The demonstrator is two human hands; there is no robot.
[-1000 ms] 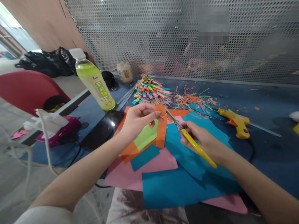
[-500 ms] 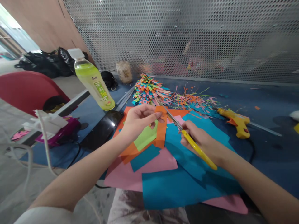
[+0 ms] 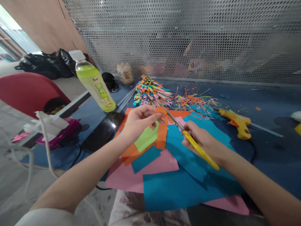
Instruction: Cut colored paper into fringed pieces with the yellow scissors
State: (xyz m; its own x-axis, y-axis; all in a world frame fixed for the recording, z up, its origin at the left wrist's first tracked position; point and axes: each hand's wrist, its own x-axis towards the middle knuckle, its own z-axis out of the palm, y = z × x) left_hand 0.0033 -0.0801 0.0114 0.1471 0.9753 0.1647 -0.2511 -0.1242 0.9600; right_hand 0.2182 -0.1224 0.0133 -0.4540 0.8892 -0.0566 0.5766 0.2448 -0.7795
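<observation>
My left hand [image 3: 141,121] pinches an orange paper strip [image 3: 161,135] between thumb and fingers. In my right hand [image 3: 197,136] are scissors with yellow handles [image 3: 199,150]; their blades lie along the upper right edge of the strip. Whether the blades are parted I cannot tell. Beneath my hands are a light green sheet [image 3: 147,138], blue sheets [image 3: 183,188] and pink sheets [image 3: 162,164], overlapping. Behind my hands stands a cone of layered colourful paper pieces [image 3: 149,91].
A drink bottle [image 3: 95,83] and black phone [image 3: 103,131] are at the left. Paper shreds [image 3: 192,102] lie behind the sheets. A yellow glue gun [image 3: 238,124] rests at the right. A metal mesh panel [image 3: 188,40] closes off the back.
</observation>
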